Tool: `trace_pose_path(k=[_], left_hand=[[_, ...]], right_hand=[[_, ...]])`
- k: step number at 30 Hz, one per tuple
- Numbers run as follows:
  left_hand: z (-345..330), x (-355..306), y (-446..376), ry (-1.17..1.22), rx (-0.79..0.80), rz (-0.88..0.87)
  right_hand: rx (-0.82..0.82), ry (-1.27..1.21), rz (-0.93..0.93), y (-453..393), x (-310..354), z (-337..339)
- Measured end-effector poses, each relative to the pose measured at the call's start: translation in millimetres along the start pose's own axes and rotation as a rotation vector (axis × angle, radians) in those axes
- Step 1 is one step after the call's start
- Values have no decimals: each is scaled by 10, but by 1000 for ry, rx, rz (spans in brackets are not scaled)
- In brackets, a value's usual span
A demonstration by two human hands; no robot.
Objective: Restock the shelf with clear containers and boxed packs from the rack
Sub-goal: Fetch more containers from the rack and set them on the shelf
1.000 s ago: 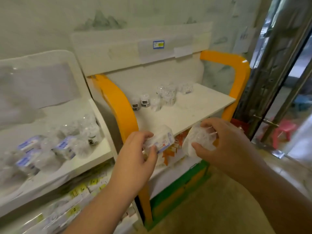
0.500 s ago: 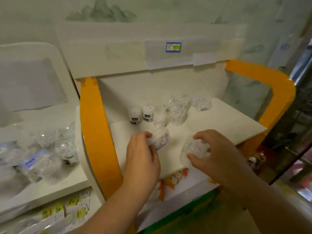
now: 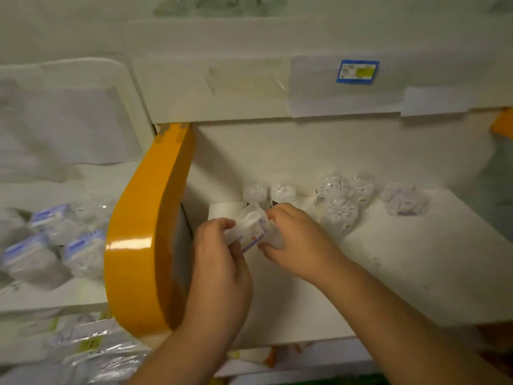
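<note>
Gripping clear container (image 3: pixel 251 227): left hand (image 3: pixel 219 262), right hand (image 3: pixel 297 240) | white shelf (image 3: pixel 416 273) | orange frame (image 3: pixel 144 232)

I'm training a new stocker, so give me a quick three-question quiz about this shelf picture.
1. True or false: the left hand holds a boxed pack above the white shelf.
2. Which colour is the curved side panel? A) green B) orange C) red
3. Fill in: the blue-edged price tag sits ____ the shelf.

Key: 1 true; 2 B; 3 above. The right hand is closed on a clear container, mostly hidden by its fingers.
</note>
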State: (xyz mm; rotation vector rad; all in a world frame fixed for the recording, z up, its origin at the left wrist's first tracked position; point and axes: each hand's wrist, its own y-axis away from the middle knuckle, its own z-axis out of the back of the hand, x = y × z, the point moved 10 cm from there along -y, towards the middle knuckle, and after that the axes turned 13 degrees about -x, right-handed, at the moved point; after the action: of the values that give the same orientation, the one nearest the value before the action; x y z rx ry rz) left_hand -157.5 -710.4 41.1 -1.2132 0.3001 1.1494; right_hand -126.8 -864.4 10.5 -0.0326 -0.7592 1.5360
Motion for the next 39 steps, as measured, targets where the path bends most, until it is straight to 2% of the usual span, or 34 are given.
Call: trace_pose_path(k=[6,11,15,20,27,31,35,39], left_hand=[[78,-66,-111,-154,-77,63],[46,-180,-151,-242,-114,22],[37,-284,-208,-262,-158,13],[-190,-456,-314,-242,-152,-32],[-1133,-1031,-208,-136,24,-181],[-1934,-1480,110,-48,227,-320],[-2713,-1728,514,-22,393,-409],[-3332,-1769,832,-68,495,-465]], right_hand=[[77,20,139,-343,56,-410],[91,-3,182,-412,53,-401],[49,-63,199,-404,-13,-104],[-38,-121,125,-332,-540,577],[-194,-9,-70,92,-1628,1694],[-276,71,-193,508,-2225,2248],[-260,179,-296,900,-2676,2561],[-231,202,-356,1223,-2960,2705]])
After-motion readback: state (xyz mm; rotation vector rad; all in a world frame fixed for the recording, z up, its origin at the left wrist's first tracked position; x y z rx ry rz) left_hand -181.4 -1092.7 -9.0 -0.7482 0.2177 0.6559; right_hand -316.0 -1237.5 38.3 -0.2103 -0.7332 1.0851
